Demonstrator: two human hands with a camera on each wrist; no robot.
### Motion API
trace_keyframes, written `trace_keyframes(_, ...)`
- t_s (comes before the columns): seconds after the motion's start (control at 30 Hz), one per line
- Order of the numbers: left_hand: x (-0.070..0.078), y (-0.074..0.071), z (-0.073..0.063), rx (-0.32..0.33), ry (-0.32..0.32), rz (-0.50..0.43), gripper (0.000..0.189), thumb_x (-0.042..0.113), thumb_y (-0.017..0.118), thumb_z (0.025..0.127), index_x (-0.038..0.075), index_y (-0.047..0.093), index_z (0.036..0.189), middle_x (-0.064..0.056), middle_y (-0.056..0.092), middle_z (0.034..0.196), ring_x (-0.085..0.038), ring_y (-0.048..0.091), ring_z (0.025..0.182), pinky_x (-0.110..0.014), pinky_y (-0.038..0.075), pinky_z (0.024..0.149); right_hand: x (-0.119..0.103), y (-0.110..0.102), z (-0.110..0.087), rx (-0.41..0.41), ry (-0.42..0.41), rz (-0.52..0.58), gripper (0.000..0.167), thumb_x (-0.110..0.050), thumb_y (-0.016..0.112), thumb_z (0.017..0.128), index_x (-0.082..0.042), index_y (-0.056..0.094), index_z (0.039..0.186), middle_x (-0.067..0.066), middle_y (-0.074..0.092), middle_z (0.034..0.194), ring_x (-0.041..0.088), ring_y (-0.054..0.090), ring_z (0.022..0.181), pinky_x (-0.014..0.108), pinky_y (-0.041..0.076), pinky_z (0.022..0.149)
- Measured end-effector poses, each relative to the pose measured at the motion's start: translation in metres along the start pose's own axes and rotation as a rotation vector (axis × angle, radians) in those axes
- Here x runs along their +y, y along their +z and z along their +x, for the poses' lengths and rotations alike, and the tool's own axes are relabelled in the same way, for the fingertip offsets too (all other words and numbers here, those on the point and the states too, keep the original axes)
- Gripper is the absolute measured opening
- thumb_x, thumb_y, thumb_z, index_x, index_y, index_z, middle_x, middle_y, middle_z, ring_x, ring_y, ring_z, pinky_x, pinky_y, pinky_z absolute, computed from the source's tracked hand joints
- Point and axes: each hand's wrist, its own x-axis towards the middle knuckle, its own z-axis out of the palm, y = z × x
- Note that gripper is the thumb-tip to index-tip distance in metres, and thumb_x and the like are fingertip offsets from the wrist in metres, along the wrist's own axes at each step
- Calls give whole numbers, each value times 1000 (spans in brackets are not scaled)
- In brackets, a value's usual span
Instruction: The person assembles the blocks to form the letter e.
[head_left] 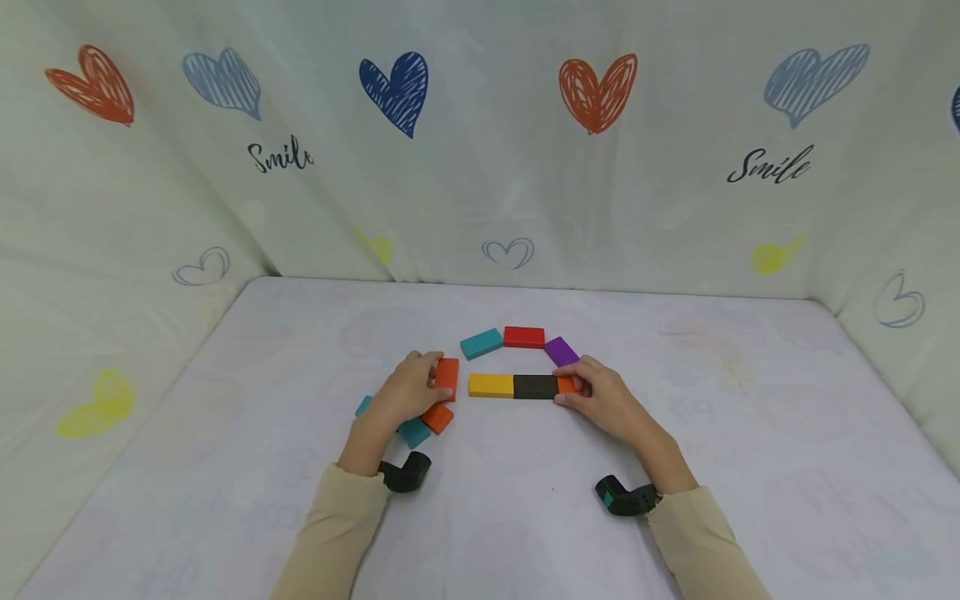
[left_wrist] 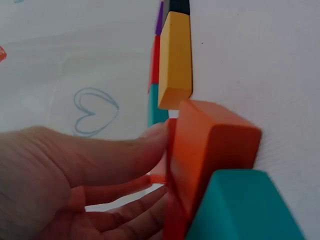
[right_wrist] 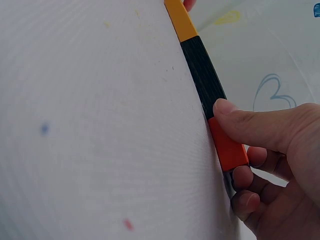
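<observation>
In the head view, my left hand [head_left: 407,390] grips an orange-red block [head_left: 447,375] between thumb and fingers. Just below it lie an orange block [head_left: 438,418] and a teal block [head_left: 415,432], and another teal block [head_left: 363,406] is partly hidden by the hand. My right hand [head_left: 604,401] pinches the orange block [right_wrist: 228,145] at the right end of a straight row. Joined to that block are a black block [head_left: 536,387] and, at the left end, a yellow block [head_left: 491,385]. A small gap separates the yellow block from the left hand's block.
Behind the row, a teal block [head_left: 482,342], a red block [head_left: 524,337] and a purple block [head_left: 562,351] form an arc. The purple one's lower end is close to the right fingers. A white cloth covers the table [head_left: 510,517], with a printed curtain [head_left: 480,183] behind.
</observation>
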Motion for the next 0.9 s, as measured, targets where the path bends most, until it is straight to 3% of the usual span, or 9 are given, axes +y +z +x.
trace_keyframes(0.17,0,-3,-1,-35,28,23,64,15,68,85,2,38,140,-15,52,112,-24,52,98,-39,50,84,1,0,0,-2,-15,0,33,-17,71,82,-8,64,113,2,45,81,16,43,76,21,35,61)
trace_keyframes(0.9,4,3,5,-13,46,6,60,16,67,85,4,41,138,-11,52,107,-22,50,96,-34,50,81,4,0,0,6,-37,-11,33,-16,71,82,-8,64,113,2,44,80,15,43,76,21,35,61)
